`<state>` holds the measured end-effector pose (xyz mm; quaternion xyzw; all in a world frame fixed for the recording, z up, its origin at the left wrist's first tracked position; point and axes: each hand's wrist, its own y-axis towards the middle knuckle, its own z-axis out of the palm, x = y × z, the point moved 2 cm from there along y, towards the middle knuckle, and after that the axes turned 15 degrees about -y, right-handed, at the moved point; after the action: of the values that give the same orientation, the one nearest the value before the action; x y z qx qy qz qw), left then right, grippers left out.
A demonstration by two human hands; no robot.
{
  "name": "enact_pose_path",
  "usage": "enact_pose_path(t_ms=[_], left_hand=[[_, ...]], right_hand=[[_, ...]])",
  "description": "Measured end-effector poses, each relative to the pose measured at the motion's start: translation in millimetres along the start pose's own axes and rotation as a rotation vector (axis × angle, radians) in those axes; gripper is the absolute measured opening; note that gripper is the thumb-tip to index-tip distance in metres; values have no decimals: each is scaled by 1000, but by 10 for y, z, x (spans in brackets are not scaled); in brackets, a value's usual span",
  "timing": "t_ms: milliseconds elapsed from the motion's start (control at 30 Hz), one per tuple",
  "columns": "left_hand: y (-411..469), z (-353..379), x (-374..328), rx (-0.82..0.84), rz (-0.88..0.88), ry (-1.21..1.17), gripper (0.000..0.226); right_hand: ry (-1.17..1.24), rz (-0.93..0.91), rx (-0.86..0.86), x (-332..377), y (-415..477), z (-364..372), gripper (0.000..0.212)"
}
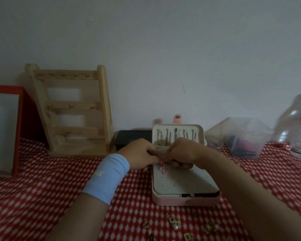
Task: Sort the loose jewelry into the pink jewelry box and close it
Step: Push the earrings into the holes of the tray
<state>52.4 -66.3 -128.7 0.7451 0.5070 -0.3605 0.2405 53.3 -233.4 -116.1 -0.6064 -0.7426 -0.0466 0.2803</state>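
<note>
While both hands meet over the open box, we log the scene from the left edge. A red-framed panel (3, 131) leans at the wall, followed by a wooden jewelry stand (73, 110) with bare hooks and a black tray (132, 138), all on the red patterned cloth (42, 197).

The left hand (139, 153), above a blue wristband (108, 178), has its fingers curled and pinches a small pink piece (162, 161) at the far edge of the perforated earring panel (184, 180). The pink jewelry box (184, 200) lies open near centre. Its lid (163, 127) stands upright, with several thin metal pieces hanging inside. One pink flower earring (164, 168) already sits on the panel, just beside the fingertips. The right hand (182, 152) is curled tight against the left at the same spot; we cannot tell what it grips.

Loose jewelry (174, 221), mostly gold-toned clips, lies on the cloth in front of the box. Further right stand a clear plastic container (241, 136) and a clear bottle (299, 122).

We judge the task partly done: some items are stowed, one is apparently being seated, several are left outside, and the lid is not yet closed.
</note>
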Motion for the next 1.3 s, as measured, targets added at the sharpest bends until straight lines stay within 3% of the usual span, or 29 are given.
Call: enact_pose_path(t_ms=[367, 567, 800, 1067, 1300], left_hand=[[14, -4, 25, -18, -18, -10, 17], [8, -1, 32, -13, -8, -29, 17], [3, 30, 11, -3, -6, -32, 14], [15, 49, 37, -6, -28, -28, 15], [-67, -55, -4, 13, -44, -40, 6]], right_hand=[[13, -7, 17, 6, -6, 17, 21], [-48, 0, -102, 24, -7, 1, 27], [-72, 7, -41, -5, 1, 3, 28], [-64, -116, -100, -16, -3, -10, 24], [-230, -257, -36, 3, -42, -27, 12]])
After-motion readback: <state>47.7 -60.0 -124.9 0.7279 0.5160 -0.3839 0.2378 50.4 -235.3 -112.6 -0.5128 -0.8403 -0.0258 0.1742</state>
